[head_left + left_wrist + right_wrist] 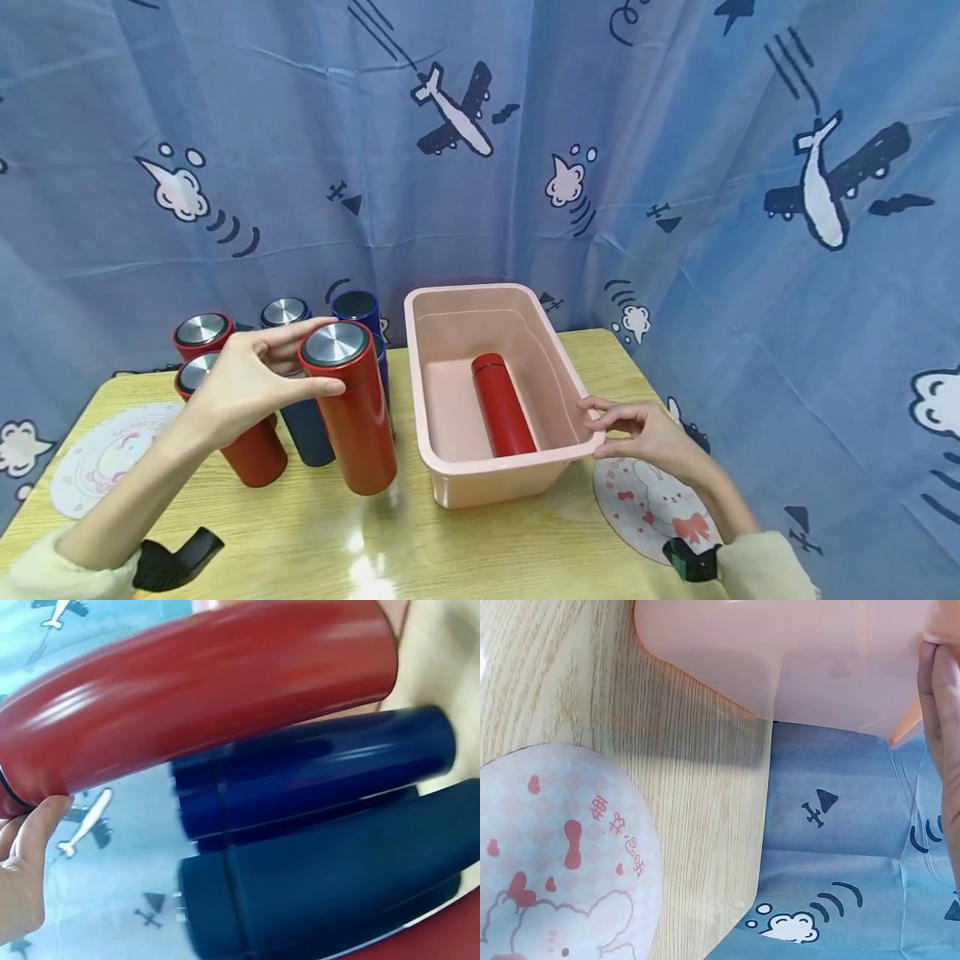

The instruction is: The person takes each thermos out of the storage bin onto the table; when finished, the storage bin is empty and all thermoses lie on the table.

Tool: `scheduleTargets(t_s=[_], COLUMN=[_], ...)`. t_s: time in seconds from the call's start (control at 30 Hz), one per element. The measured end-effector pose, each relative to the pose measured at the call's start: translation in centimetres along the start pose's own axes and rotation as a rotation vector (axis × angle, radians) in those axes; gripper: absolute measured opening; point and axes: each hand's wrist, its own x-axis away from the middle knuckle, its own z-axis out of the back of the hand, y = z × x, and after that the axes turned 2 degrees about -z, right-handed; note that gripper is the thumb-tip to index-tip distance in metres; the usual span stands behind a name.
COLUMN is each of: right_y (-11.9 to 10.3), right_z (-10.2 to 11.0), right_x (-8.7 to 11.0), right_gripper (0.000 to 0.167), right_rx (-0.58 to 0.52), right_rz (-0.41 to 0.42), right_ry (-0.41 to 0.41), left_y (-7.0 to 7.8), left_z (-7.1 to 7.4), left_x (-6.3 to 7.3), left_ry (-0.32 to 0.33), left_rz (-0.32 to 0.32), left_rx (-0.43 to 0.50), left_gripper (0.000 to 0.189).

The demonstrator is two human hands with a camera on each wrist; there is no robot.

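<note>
Near its silver-and-black lid, a red thermos (356, 433) is gripped by my left hand (247, 375), thumb on the near side. It is upright, left of a pink plastic bin (480, 468). In the left wrist view the same red thermos (202, 690) spans the top, with the fingertips at its lid end. My right hand (645, 429) pinches the bin's right rim near the front corner. Another red thermos (504, 408) lies on its side inside the bin. In the right wrist view, fingers (941, 697) hold the edge of the bin (817, 675).
Behind the left hand stand two red thermoses (255, 454), dark blue thermoses (309, 433) and brighter blue thermoses (356, 307). Round printed mats lie on the wooden table, one left (105, 454) and one right (652, 508). A blue patterned curtain (480, 208) hangs behind the table.
</note>
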Motion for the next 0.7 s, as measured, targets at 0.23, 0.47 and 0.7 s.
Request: scheduleTargets(t_s=[0.23, 0.47, 0.7], right_y=[-0.1, -0.2, -0.1], right_z=[0.0, -0.1, -0.1], right_x=[0.0, 0.1, 0.0], right_gripper=[0.030, 0.030, 0.028], right_rx=[-0.005, -0.008, 0.000], right_rz=[-0.026, -0.021, -0.006], right_ry=[-0.002, -0.004, -0.005], left_y=[-2.1, -3.7, -5.2], left_z=[-0.6, -1.0, -1.7], left_x=[0.7, 1.1, 1.5], left_ry=[-0.039, -0.075, -0.097], left_rz=[0.023, 0.043, 0.051], left_rx=[0.003, 0.052, 0.088], left_gripper=[0.071, 0.072, 0.072])
